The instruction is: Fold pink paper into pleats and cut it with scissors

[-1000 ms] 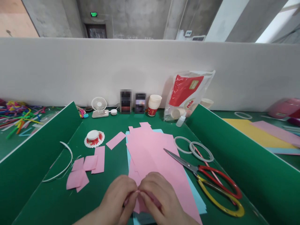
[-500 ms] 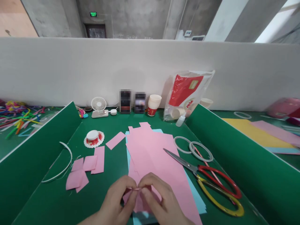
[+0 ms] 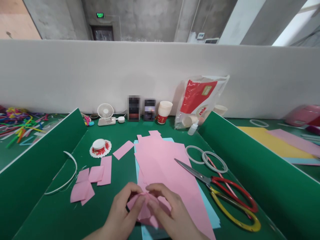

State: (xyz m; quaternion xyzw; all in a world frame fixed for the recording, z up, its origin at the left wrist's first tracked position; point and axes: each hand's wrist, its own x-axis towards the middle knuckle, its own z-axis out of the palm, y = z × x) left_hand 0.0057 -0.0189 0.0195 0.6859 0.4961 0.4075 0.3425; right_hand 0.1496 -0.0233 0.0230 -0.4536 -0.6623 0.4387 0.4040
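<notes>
My left hand (image 3: 122,213) and my right hand (image 3: 167,213) meet at the near edge of the green table, both pinched on a small pink paper piece (image 3: 142,205) that is crumpled and folded between the fingertips. The hands hover over a stack of pink paper sheets (image 3: 162,163) lying on a light blue sheet (image 3: 212,216). Red and yellow handled scissors (image 3: 225,191) lie just to the right on the pink stack's edge.
Cut pink paper squares (image 3: 90,181) and a thin white band (image 3: 67,173) lie at left, a small red and white paper hat (image 3: 100,147) behind them. Two white rings (image 3: 207,158) sit right of the stack. Green dividers (image 3: 250,166) flank the area; cups, a fan and a bag stand at the back.
The small pink piece has been spread and folded further between my fingers, and both hands have sunk slightly toward the near edge. Nothing else on the table moved.
</notes>
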